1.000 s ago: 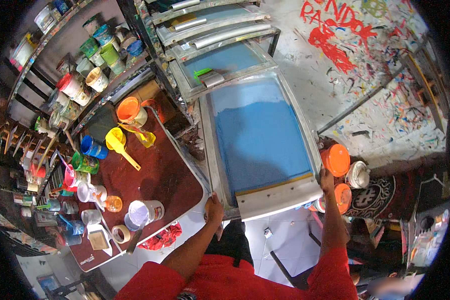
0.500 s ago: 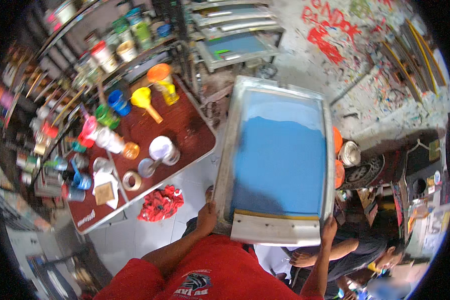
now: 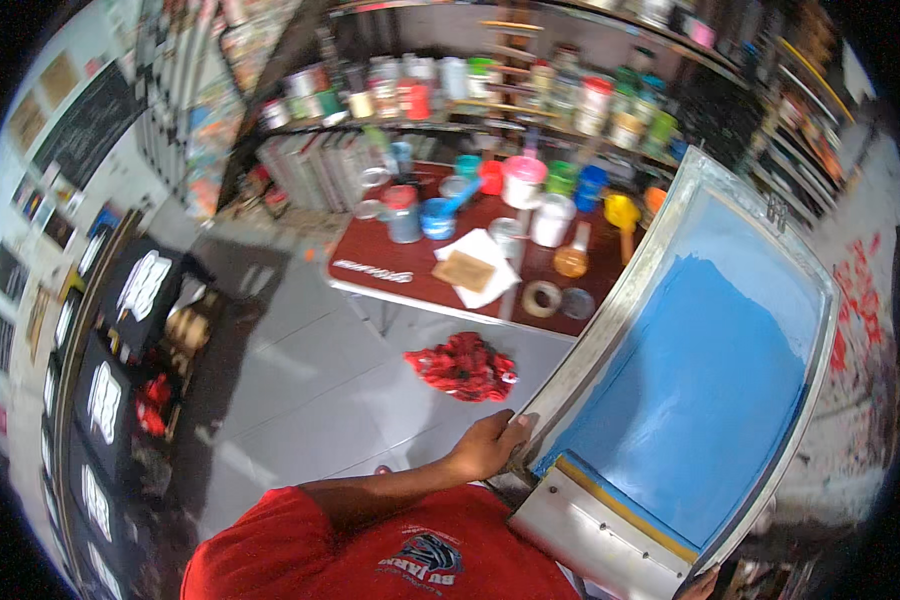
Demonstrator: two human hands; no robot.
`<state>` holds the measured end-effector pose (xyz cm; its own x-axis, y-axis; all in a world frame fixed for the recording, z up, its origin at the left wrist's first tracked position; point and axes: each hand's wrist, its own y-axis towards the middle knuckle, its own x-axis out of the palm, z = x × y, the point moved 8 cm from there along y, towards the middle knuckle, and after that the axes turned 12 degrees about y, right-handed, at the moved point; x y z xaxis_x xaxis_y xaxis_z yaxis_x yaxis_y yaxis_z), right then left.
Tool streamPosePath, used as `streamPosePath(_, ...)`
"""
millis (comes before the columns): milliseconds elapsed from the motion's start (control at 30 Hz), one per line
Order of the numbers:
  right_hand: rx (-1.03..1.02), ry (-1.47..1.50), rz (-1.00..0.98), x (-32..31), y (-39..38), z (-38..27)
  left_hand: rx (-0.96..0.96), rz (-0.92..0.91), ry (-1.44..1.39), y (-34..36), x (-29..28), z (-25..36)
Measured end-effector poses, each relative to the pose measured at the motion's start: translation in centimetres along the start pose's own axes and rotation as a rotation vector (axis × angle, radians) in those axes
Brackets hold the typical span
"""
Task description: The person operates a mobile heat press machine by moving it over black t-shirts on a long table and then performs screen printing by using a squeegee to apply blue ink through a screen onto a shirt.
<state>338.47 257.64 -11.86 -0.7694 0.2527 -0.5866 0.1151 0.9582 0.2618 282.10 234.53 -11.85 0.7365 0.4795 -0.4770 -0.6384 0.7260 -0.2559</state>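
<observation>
My left hand (image 3: 485, 445) grips the lower left edge of a metal-framed screen (image 3: 705, 350), held at a slant on the right of the view. Its blue coating covers most of the mesh, with a paler band at the upper end. Across the lower end lies a silver squeegee or bar (image 3: 600, 530) with a yellow blade edge and bolts. My right hand (image 3: 700, 585) shows only in part at the bottom, closed on the screen's lower right edge; much of it is hidden under the screen.
A dark red table (image 3: 370, 270) holds paint pots, a funnel and tape. Shelves of pots (image 3: 420, 95) stand behind. Red cloth (image 3: 460, 365) lies on the tiled floor. At left, a rack (image 3: 120, 310) holds printed black garments. A painted wall (image 3: 855, 330) is at right.
The screen, in both my hands, has come away from the stack of frames and is now tilted. My view has swung leftward, bringing the garment rack into sight; the co-worker is out of view.
</observation>
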Motion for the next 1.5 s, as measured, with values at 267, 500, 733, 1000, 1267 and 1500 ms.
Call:
streamPosePath(267,-0.863,-0.977,-0.308,23.8,-17.6,-20.8,-0.223,0.39,0.02,-16.9,-32.2,-18.6)
streamPosePath(500,-1.017,-0.415,-0.578,49.0,-26.7,-42.3,-0.438,0.795,-0.176,-26.2,-50.6,-30.2)
streamPosePath(733,-1.108,0.172,-0.886,74.7,-38.2,-61.5,-0.639,1.128,-0.322,-28.5,-65.7,-39.4)
streamPosePath(1000,-0.796,0.271,-1.292,83.5,-63.0,-91.2,-0.742,1.425,-0.455,-28.6,-79.2,-48.9)
streamPosePath(1267,-0.564,0.402,-1.487,96.0,-79.5,-106.3,-0.745,1.604,-0.671,-27.6,-93.6,-54.8)
streamPosePath(1500,-0.616,0.463,-1.568,108.7,-87.6,-117.3,-0.887,1.671,-0.736,-22.7,-103.0,-60.1)
